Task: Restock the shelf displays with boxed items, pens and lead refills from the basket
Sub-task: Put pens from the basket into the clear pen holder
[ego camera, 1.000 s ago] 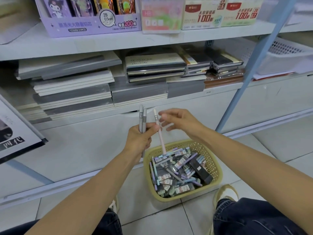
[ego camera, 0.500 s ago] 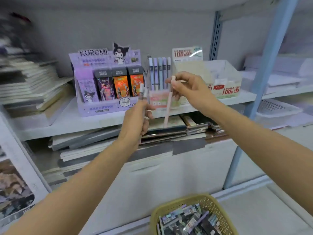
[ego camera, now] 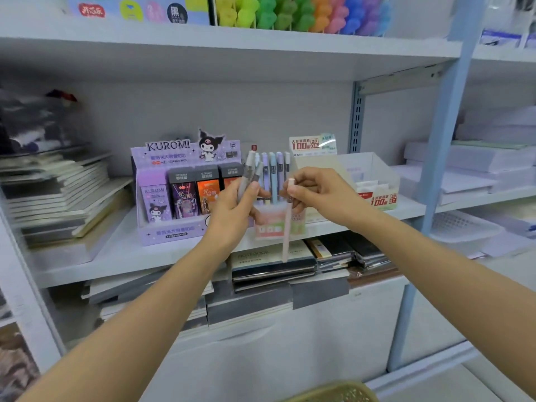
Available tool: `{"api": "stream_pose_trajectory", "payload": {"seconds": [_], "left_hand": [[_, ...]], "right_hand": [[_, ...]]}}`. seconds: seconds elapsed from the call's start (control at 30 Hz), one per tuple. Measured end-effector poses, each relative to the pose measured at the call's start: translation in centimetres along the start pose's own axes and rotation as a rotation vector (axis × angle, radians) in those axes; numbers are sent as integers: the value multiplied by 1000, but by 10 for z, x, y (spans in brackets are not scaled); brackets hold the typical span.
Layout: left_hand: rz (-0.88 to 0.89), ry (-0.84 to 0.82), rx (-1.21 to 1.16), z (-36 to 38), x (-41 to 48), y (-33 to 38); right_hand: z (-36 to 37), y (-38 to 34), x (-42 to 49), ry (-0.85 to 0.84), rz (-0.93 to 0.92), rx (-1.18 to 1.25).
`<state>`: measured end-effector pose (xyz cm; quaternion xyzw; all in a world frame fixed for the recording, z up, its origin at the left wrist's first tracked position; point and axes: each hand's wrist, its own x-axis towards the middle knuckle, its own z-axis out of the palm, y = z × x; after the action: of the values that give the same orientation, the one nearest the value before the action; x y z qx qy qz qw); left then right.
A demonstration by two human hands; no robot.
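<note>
Pen-stocking step — left hand (ego camera: 232, 210) grips two grey pens (ego camera: 250, 175), right hand (ego camera: 316, 192) pinches a pink pen (ego camera: 287, 227) — next, slot it upright into the pen display (ego camera: 272, 224).

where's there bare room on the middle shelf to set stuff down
Bare board lies between the notebook stack and the Kuromi display, and right of the white refill box up to the blue upright. The pen holder sits crowded between display and box, with the left hand and right hand in front.
</note>
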<state>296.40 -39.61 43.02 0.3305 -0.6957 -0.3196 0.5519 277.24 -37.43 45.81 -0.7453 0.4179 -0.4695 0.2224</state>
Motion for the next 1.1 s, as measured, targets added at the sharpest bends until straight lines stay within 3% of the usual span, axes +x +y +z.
{"api": "stream_pose_trajectory", "payload": {"seconds": [0.23, 0.4, 0.8, 0.97, 1.1], "left_hand": [[-54, 6, -64, 0, 2, 1], [-49, 3, -72, 0, 3, 3], [-70, -26, -168, -1, 4, 5], [-82, -25, -171, -3, 2, 4], [-84, -37, -169, -4, 2, 5]], "right_hand": [[-50, -25, 38, 447, -159, 137], [-31, -3, 58, 394, -53, -72], [-16, 13, 69, 270, -29, -231], [-10, 12, 74, 329, -63, -204], [-4, 19, 78, 365, -49, -370]]}}
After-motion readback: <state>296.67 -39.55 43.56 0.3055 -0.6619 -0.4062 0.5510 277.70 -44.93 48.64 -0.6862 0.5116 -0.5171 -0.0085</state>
